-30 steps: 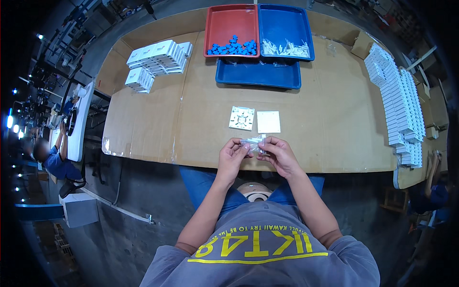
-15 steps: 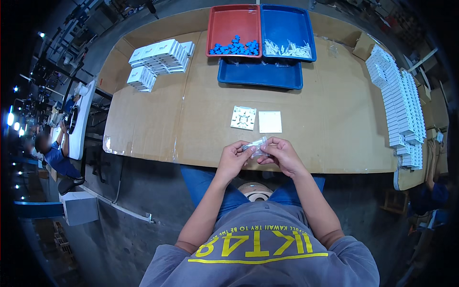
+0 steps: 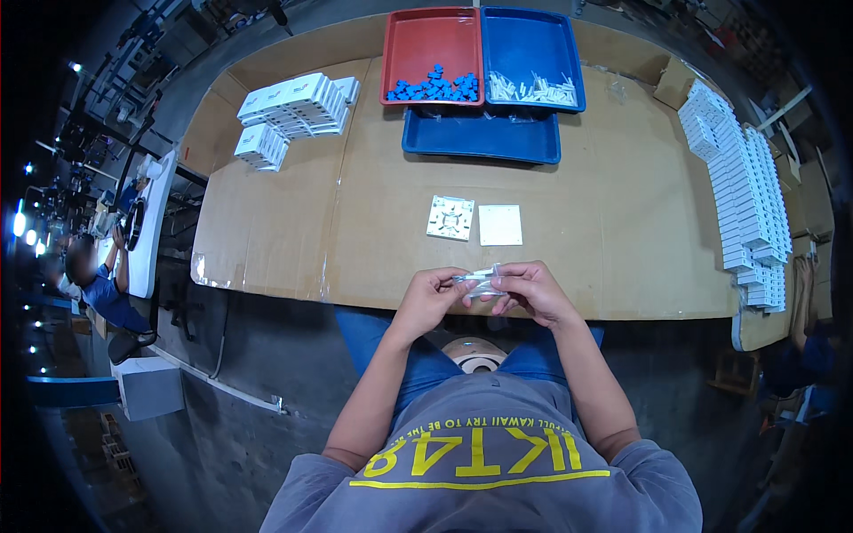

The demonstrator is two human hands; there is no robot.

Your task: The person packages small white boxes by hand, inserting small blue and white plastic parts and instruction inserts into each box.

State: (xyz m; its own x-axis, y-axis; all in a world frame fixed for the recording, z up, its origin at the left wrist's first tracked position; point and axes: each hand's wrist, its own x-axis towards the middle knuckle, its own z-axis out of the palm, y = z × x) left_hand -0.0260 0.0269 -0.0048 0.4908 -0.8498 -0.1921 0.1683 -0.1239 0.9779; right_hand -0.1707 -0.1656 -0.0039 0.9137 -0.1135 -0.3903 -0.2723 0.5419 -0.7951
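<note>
Close to the table's front edge, a small clear plastic bag [image 3: 482, 282] with white slender pieces in it is stretched between my two hands. My left hand [image 3: 435, 296] pinches one end of it, and my right hand [image 3: 530, 291] grips the other end between thumb and fingers. Just beyond them lie two white square plates side by side. The left plate [image 3: 450, 218] shows a dark pattern of slots and holes, while the right plate [image 3: 500, 226] has a plain face.
At the back stand a red tray [image 3: 433, 44] of blue plastic pieces, a blue tray [image 3: 533, 40] of white slender pieces, and another blue tray [image 3: 481, 142] nearer. White square stacks [image 3: 293, 105] sit back left; taller stacks [image 3: 742, 195] line the right. A co-worker [image 3: 111, 289] sits far left.
The bag has turned flatter and is pulled out longer between my hands. My right hand has shifted slightly to the right and down.
</note>
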